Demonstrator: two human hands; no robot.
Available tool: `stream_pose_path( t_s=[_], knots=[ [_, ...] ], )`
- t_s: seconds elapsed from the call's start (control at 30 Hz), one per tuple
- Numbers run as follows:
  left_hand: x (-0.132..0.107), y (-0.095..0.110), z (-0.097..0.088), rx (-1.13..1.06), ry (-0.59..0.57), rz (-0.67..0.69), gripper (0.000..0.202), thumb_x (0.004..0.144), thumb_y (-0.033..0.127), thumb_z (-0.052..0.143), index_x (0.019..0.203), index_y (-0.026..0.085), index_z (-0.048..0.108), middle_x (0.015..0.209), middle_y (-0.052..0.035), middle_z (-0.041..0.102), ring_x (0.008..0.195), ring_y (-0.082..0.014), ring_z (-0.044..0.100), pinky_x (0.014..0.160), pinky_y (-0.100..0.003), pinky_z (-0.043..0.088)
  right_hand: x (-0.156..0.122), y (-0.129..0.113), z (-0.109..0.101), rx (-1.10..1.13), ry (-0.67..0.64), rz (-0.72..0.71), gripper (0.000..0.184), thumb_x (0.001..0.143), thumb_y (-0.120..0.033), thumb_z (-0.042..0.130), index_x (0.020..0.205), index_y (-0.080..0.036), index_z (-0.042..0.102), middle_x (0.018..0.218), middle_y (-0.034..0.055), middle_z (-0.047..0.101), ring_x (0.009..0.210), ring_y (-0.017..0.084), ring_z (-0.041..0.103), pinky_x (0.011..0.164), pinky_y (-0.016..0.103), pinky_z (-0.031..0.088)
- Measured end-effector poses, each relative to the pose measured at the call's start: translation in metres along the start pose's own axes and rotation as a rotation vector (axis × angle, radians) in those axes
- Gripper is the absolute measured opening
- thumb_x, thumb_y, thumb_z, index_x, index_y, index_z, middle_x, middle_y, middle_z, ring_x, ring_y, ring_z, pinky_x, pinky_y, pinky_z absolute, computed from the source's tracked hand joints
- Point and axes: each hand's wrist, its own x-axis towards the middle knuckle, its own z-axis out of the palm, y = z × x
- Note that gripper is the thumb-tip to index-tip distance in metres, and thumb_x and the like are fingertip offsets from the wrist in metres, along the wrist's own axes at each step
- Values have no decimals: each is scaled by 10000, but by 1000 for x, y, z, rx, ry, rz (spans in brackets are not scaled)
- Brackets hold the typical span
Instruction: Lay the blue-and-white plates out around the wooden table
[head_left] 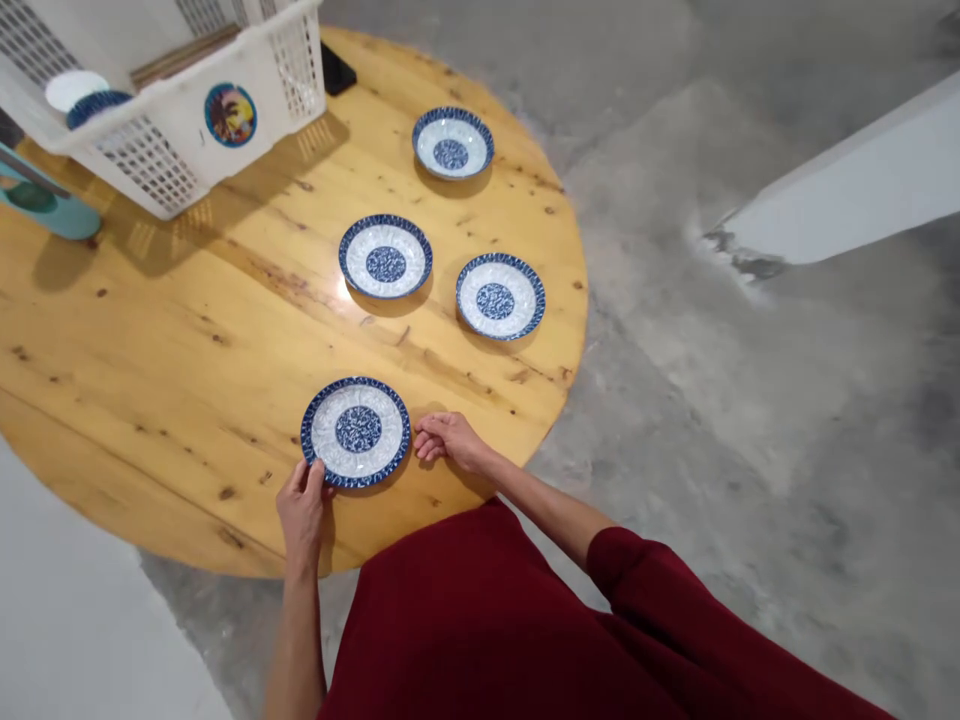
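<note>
A blue-and-white patterned plate (356, 431) lies near the front edge of the round wooden table (187, 360). My left hand (303, 507) pinches its near-left rim with thumb and fingers. My right hand (448, 441) rests on the table at the plate's right rim, fingers curled and touching the edge. Three more matching plates lie further back: one in the middle (385, 256), one to the right (500, 295), and one at the far side (452, 142).
A white plastic basket (187, 130) stands at the table's back left with plates inside. A teal object (45, 205) lies at the left edge, a black item (337, 70) behind the basket. Grey concrete floor surrounds the table; a white ledge (847, 190) is at the right.
</note>
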Motion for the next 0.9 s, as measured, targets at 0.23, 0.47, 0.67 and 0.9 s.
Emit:
stream_pose_path(
  t_s=[0.23, 0.47, 0.67, 0.9],
  knots=[
    [11, -12, -4, -13, 11, -42, 465, 743, 586, 729, 953, 171, 734, 832, 10, 670, 631, -129, 575, 604, -240, 531, 1, 3, -1, 6, -58, -57, 216, 881, -342, 736, 847, -153, 638, 692, 57, 743, 533, 138, 701, 488, 200, 554],
    [10, -8, -6, -25, 15, -81, 442, 726, 560, 754, 936, 171, 744, 803, 11, 652, 629, -130, 577, 587, -235, 522, 0, 2, 0, 1, -50, -51, 195, 865, -329, 728, 834, -161, 634, 674, 56, 739, 511, 135, 686, 477, 199, 533],
    [11, -5, -4, -54, 0, -81, 445, 712, 545, 758, 954, 172, 748, 842, 16, 666, 650, -123, 574, 608, -236, 537, 6, 7, -1, 38, -6, -73, 193, 857, -330, 731, 843, -161, 639, 685, 65, 738, 533, 143, 690, 492, 214, 541],
    [14, -10, -2, -54, -3, -65, 418, 724, 554, 748, 889, 172, 714, 781, 26, 631, 632, -120, 563, 595, -233, 538, 40, -50, -45, 322, 512, -397, 252, 972, -429, 613, 886, -193, 591, 723, 44, 720, 561, 121, 668, 518, 210, 550]
  ],
)
